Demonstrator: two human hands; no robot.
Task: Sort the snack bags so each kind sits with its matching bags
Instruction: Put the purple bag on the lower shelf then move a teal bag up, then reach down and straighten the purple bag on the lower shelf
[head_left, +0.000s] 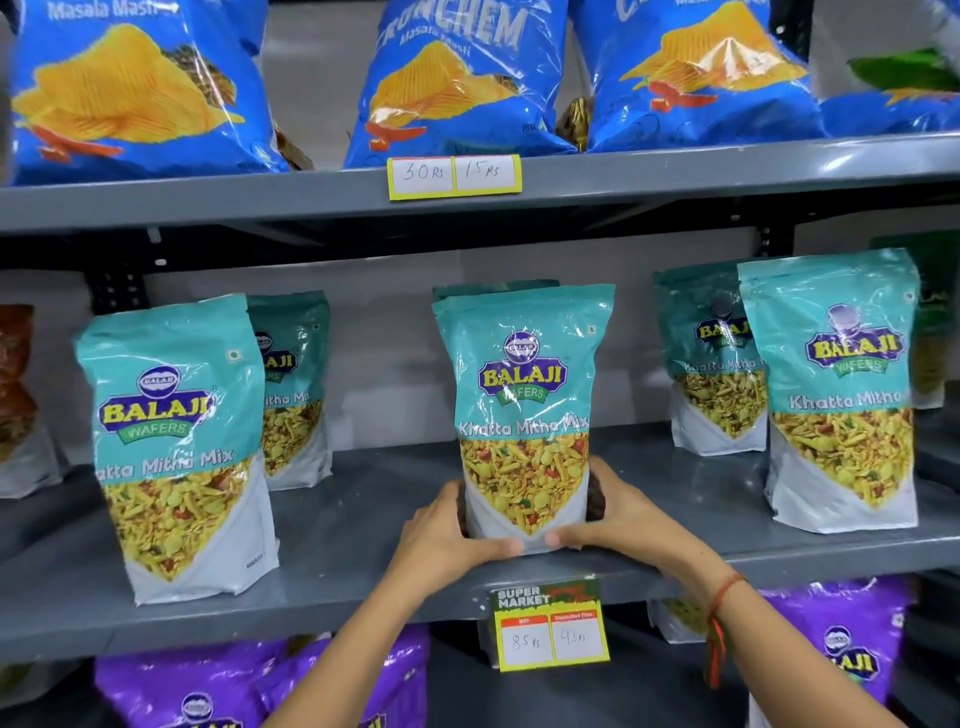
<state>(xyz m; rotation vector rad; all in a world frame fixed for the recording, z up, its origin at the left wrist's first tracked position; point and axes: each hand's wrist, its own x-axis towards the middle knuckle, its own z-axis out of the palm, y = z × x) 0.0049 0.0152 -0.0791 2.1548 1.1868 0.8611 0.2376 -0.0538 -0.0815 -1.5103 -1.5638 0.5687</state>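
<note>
A teal Khatta Mitha Mix bag (524, 415) stands upright in the middle of the grey middle shelf (363, 525). My left hand (447, 540) grips its lower left edge and my right hand (618, 519) grips its lower right edge, thumbs across the bottom front. Another teal bag top shows just behind it. More of the same teal bags stand at the left (176, 447), behind that one (293, 389), and at the right (836, 389), with one further back (714, 358).
Blue Crunchem chip bags (457, 78) fill the upper shelf. Purple bags (197, 686) sit on the lower shelf. A brown-orange bag (18, 400) stands at the far left, a green bag (935, 332) at the far right. Price tags (550, 631) hang on the shelf edges.
</note>
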